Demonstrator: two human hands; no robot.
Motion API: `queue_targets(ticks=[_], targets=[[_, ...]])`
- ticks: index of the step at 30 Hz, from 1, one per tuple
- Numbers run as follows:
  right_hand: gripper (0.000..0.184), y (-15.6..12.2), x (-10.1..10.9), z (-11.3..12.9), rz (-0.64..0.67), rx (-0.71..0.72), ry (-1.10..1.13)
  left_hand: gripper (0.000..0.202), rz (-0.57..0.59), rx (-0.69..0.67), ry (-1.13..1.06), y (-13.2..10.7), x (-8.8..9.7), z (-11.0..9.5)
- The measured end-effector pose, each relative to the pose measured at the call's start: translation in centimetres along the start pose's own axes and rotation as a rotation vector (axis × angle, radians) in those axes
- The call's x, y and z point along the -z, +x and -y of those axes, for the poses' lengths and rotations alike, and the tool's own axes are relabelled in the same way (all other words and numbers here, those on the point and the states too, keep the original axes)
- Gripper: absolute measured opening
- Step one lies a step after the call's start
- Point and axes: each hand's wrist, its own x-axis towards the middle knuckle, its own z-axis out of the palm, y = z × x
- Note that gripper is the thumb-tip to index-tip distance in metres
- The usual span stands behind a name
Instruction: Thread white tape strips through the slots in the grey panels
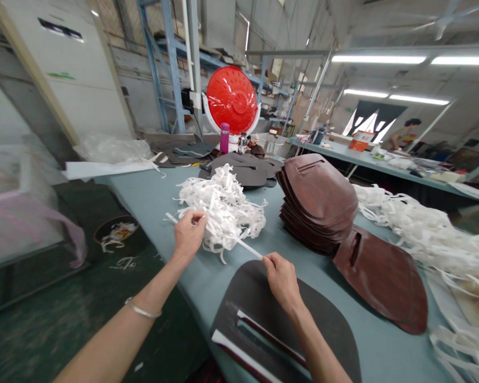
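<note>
- The left hand (189, 234) is closed, pinching a flat white strip (247, 247) between thumb and fingers; the right hand (282, 276) is closed on the strip's other end, and the strip runs taut between them.
- A silver bangle (142, 311) sits on the left wrist.
- The strip is in the air above the blue-grey counter (155, 197), just beside the heap of white strips (223, 207), which remains large.
- Below the right hand, toward the person, a dark slotted panel (247, 290) lies flat, with white and red-brown strips (239, 332) in its slots.
- Right of the heap stands a tall stack of brown slotted panels (317, 202), with one single brown panel (383, 282) lying against its base.
- Further right of the heap is a second, larger tangle of white strips (423, 234).
- Beyond the heap lie more dark panels (239, 170), then a purple bottle (224, 138) and a red round fan (231, 98).
- Far right of the heap, a co-worker (403, 133) stands at another counter (375, 157).
</note>
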Motion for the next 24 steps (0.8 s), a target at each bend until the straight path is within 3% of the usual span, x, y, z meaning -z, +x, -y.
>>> queue_targets(ticks=[4, 8, 12, 16, 18, 21, 24], targets=[[0.028, -0.3, 0.1, 0.3, 0.037, 0.039, 0.012, 0.02, 0.056, -0.001, -0.007, 0.5, 0.5, 0.1], [0.029, 0.6, 0.6, 0.1, 0.099, 0.134, 0.035, 0.023, 0.106, -0.096, -0.024, -0.9, 1.6, -0.6], [0.025, 4.0, 0.8, -0.3, -0.034, 0.136, 0.01, 0.035, 0.013, -0.325, 0.09, -3.6, 2.3, -2.6], [0.033, 7.5, -0.9, 0.5, -0.106, 0.144, -0.013, 0.042, 0.178, -0.567, 0.208, -6.4, 0.6, -5.4], [0.032, 8.2, -1.8, 1.1, -0.114, 0.15, -0.012, 0.05, 0.267, -0.675, 0.291, -7.2, -0.6, -5.7], [0.022, 8.1, -2.3, 1.1, -0.158, 0.115, 0.01, 0.051, 0.251, -0.752, 0.428, -6.4, -1.5, -3.3], [0.021, 7.5, -1.1, -0.7, -0.265, 0.021, 0.067, 0.042, 0.2, -0.735, 0.423, -2.7, -1.2, 1.7]])
